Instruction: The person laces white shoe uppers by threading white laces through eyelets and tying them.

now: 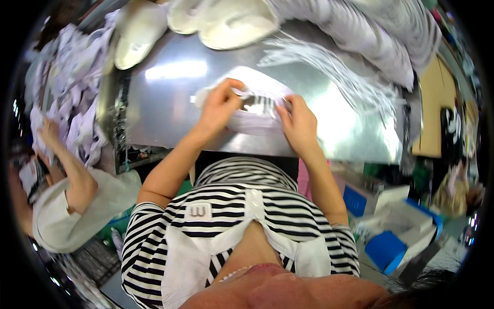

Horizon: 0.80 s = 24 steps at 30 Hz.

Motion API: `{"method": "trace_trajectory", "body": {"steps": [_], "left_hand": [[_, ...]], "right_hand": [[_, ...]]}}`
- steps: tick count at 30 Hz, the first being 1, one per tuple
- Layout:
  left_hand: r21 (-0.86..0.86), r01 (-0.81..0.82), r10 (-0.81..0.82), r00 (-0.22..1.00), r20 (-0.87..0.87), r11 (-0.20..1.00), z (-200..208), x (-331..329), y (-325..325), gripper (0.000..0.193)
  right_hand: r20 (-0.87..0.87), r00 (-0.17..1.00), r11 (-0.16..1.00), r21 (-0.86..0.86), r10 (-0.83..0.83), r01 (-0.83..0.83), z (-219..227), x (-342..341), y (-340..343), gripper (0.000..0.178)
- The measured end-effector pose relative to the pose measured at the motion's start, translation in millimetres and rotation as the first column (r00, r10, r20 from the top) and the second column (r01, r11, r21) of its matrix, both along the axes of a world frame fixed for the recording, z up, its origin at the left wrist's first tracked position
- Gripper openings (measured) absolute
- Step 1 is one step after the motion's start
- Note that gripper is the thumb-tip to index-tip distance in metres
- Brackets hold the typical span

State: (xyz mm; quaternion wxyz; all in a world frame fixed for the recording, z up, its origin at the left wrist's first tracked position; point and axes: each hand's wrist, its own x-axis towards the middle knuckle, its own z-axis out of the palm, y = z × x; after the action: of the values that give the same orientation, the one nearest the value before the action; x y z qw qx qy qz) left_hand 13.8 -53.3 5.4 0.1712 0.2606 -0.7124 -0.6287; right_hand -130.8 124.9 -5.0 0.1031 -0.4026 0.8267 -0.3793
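A white shoe upper point(260, 80) lies over the metal tabletop in front of me, slightly blurred. White lace strands point(261, 104) cross its dark opening. My left hand point(220, 108) grips the upper's left part, thumb and fingers pinched near the opening. At the other end, my right hand point(298, 122) is closed on the edge beside the lacing, thumb on top. Whether either hand also pinches a lace end is too blurred to tell. A loose bundle of white shoelaces point(329, 67) is spread on the table beyond my right hand.
Along the far edge lie cream shoe-shaped pieces point(234, 26) and long stacked rows of white uppers point(350, 31). A heap of white pieces point(77, 67) stands left, where a co-worker's arm point(72, 159) reaches in. Blue-and-white boxes point(386, 247) sit low on the right.
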Motion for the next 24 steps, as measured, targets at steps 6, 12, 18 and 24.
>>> {"method": "trace_trajectory", "body": {"steps": [6, 12, 18, 24], "left_hand": [[-0.738, 0.251, -0.047, 0.957, 0.286, 0.626, 35.0, -5.5, 42.6, 0.062], [-0.726, 0.184, -0.075, 0.981, 0.180, 0.663, -1.3, -12.1, 25.6, 0.036], [-0.698, 0.095, 0.059, 0.979, 0.194, 0.710, -15.2, -5.4, -6.5, 0.026], [-0.604, 0.050, 0.100, 0.972, 0.212, 0.795, 2.9, 1.7, -28.6, 0.016]], "right_hand": [[-0.105, 0.989, 0.988, -0.108, 0.103, -0.114, -10.6, 2.2, 19.4, 0.034], [0.044, 0.980, 0.954, -0.243, 0.194, -0.178, -14.1, -4.6, 3.2, 0.013], [-0.123, 0.920, 0.927, -0.003, 0.373, -0.376, 19.2, 38.6, -7.3, 0.004], [0.196, 0.792, 0.798, 0.067, 0.578, -0.599, 23.8, 68.0, 7.7, 0.010]]}}
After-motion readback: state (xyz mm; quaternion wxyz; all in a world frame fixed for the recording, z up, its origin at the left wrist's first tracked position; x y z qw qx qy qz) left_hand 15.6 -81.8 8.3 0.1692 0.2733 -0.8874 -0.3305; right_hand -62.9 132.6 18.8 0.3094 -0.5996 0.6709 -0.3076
